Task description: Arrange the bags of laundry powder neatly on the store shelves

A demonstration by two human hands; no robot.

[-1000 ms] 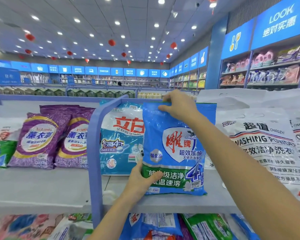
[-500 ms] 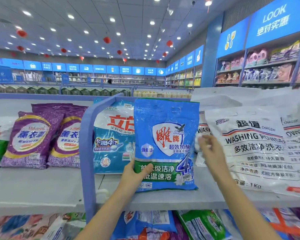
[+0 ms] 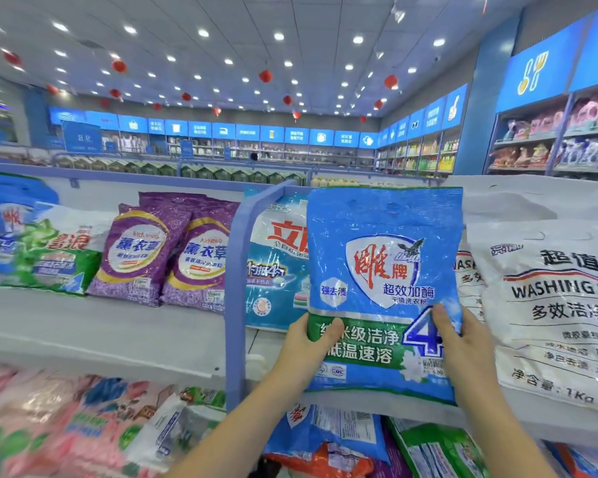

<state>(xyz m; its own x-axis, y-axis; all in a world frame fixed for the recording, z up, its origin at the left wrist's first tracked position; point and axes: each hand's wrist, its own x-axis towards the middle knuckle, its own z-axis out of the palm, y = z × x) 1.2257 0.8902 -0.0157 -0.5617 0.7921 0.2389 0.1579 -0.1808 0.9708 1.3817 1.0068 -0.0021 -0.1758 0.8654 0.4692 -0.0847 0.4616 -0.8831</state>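
A blue laundry powder bag (image 3: pixel 384 270) with a green band and a red-lettered shield stands upright on the grey shelf (image 3: pixel 101 332). My left hand (image 3: pixel 304 353) grips its lower left edge, thumb across the green band. My right hand (image 3: pixel 463 346) grips its lower right edge, thumb on the front. Behind it leans a teal and white bag (image 3: pixel 273 270). To the right lie large white washing powder bags (image 3: pixel 553 305).
A blue divider rail (image 3: pixel 235 288) splits the shelf just left of the held bag. Two purple bags (image 3: pixel 173 257) and a green and white bag (image 3: pixel 52 257) stand further left. The lower shelf (image 3: pixel 325 439) holds several mixed bags. More store shelving runs along the back and right.
My right hand came down from the bag's top, passed beside the white bags, and now grips the blue bag's lower right edge. The left hand kept its hold.
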